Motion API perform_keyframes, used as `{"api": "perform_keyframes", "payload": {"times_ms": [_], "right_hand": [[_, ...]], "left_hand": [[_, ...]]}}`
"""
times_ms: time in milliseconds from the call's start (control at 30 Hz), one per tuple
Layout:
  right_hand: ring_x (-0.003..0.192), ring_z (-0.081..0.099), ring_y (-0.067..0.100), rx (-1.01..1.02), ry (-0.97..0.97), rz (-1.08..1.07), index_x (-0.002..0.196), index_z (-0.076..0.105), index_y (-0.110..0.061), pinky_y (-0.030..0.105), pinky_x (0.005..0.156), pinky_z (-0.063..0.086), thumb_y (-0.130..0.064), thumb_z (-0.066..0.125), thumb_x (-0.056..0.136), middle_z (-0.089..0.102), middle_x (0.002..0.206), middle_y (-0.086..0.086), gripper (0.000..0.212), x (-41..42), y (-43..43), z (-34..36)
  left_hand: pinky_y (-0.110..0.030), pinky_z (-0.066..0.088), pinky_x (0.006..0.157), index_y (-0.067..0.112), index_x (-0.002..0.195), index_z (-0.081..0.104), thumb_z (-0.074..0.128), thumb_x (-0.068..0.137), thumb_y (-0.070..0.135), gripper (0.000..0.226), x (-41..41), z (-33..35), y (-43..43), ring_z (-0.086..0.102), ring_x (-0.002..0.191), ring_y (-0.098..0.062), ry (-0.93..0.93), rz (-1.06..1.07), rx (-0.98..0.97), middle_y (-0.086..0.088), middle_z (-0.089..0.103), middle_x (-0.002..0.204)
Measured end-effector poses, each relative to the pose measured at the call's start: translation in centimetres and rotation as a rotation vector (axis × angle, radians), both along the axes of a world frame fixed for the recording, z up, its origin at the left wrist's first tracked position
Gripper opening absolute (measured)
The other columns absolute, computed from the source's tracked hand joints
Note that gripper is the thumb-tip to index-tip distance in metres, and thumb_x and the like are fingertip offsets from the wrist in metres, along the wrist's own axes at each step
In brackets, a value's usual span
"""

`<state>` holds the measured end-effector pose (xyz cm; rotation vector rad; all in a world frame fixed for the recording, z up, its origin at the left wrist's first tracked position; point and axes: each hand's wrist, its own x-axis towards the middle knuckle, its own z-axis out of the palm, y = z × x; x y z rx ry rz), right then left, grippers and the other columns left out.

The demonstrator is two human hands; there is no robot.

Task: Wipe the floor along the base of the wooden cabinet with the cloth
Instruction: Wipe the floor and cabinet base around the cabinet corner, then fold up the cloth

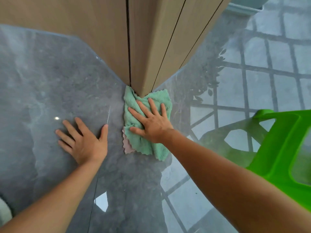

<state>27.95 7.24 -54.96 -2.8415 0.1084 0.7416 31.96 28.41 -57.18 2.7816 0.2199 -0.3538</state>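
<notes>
The glossy grey floor (50,78) carries the wooden cabinet (138,47), a green cloth (146,142) touching the cabinet's corner base, a flat left hand (84,143) beside the cloth, and a green plastic stool (277,148) well apart.

The single head view looks steeply down, from close above, at the floor (50,81) by the cabinet corner (143,73).
</notes>
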Motion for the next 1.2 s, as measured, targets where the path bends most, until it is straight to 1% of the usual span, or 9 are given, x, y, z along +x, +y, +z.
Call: {"api": "perform_keyframes", "payload": {"times_ms": [100, 200, 333, 433, 500, 600, 800, 1000, 1200], "right_hand": [[0.151, -0.001, 0.035, 0.179, -0.11, -0.151, 0.154, 0.017, -0.041, 0.066, 0.116, 0.004, -0.058, 0.038, 0.097, 0.01, 0.166, 0.002, 0.063, -0.5, 0.7, 1.8], [0.134, 0.033, 0.039, 0.224, -0.472, -0.647, 0.152, 0.027, -0.026, 0.052, 0.108, 0.032, -0.036, 0.06, 0.088, 0.037, 0.152, 0.015, 0.072, -2.6, 0.7, 2.6], [0.111, 0.052, 0.032, 0.435, -0.204, -1.208, 0.149, 0.028, -0.018, 0.039, 0.093, 0.047, -0.022, 0.07, 0.083, 0.04, 0.137, 0.015, 0.079, -5.4, -0.1, 2.6], [0.071, 0.062, 0.021, 0.71, -0.087, -1.411, 0.132, 0.047, -0.022, 0.028, 0.055, 0.051, -0.012, 0.066, 0.082, 0.063, 0.103, 0.012, 0.054, -5.8, -0.1, 2.8], [0.066, 0.06, 0.023, 0.848, -0.046, -1.509, 0.103, 0.061, -0.018, 0.028, 0.052, 0.048, -0.009, 0.068, 0.082, 0.066, 0.085, 0.01, 0.024, -5.7, -0.4, 3.4], [0.071, 0.063, 0.025, 1.157, -0.089, -1.453, 0.075, 0.063, -0.014, 0.031, 0.062, 0.05, 0.001, 0.066, 0.085, 0.067, 0.081, 0.011, 0.018, -6.2, -1.6, 4.8], [0.089, 0.059, 0.03, 1.568, -0.334, -1.228, 0.074, 0.064, -0.006, 0.048, 0.095, 0.046, 0.024, 0.056, 0.076, 0.063, 0.091, 0.016, 0.031, -8.4, -5.1, 8.4], [0.132, 0.048, 0.004, 1.189, -0.585, -1.012, 0.074, 0.07, -0.017, 0.029, 0.103, 0.046, 0.009, 0.076, 0.074, 0.055, 0.143, -0.006, 0.026, -9.9, -8.3, 10.4], [0.095, 0.071, 0.019, 1.396, -0.74, -0.979, 0.083, 0.074, -0.023, 0.033, 0.087, 0.056, -0.008, 0.079, 0.077, 0.078, 0.09, -0.001, 0.016, -10.8, -10.3, 12.0]], "left_hand": [[-0.056, 0.019, 0.116, 0.015, 0.137, 0.054, 0.062, 0.088, 0.035, 0.053, 0.2, 1.6, -1.5, 0.024, 0.144, -0.047, -0.04, 0.04, -0.106, -0.018, 0.036, 0.157], [-0.046, 0.038, 0.098, 0.01, 0.114, 0.068, 0.062, 0.088, 0.026, 0.031, -0.4, 2.9, -4.7, 0.051, 0.116, -0.043, -0.097, -0.127, -0.316, -0.021, 0.062, 0.123], [-0.041, 0.047, 0.089, 0.01, 0.119, 0.059, 0.073, 0.078, 0.038, 0.052, -0.3, 3.4, -8.3, 0.058, 0.114, -0.035, 0.181, -0.064, -0.352, -0.014, 0.063, 0.12], [-0.036, 0.054, 0.069, 0.009, 0.086, 0.071, 0.079, 0.069, 0.038, 0.034, 0.7, 3.7, -8.7, 0.072, 0.091, -0.031, 0.437, 0.08, -0.528, -0.007, 0.076, 0.089], [-0.037, 0.059, 0.072, 0.012, 0.074, 0.075, 0.082, 0.067, 0.031, 0.022, 1.3, 4.3, -8.2, 0.076, 0.087, -0.025, 0.542, 0.107, -0.702, -0.004, 0.079, 0.082], [-0.029, 0.061, 0.069, 0.02, 0.078, 0.077, 0.081, 0.071, 0.011, 0.012, 2.8, 5.7, -6.6, 0.077, 0.084, -0.017, 0.611, 0.016, -0.95, 0.001, 0.081, 0.084], [-0.013, 0.057, 0.073, 0.025, 0.083, 0.073, 0.068, 0.074, -0.02, 0.046, 5.9, 9.3, -4.2, 0.071, 0.075, 0.003, 0.477, -0.377, -1.035, 0.016, 0.078, 0.076], [-0.017, 0.057, 0.076, 0.039, 0.076, 0.074, 0.075, 0.074, -0.009, 0.048, 6.2, 12.7, -5.3, 0.071, 0.078, 0.003, 0.175, -0.537, -1.106, 0.022, 0.077, 0.079], [-0.028, 0.054, 0.089, 0.026, 0.086, 0.069, 0.08, 0.075, 0.021, 0.017, 5.1, 14.5, -8.3, 0.064, 0.097, -0.006, -0.17, -0.714, -1.087, 0.006, 0.063, 0.107]]}}
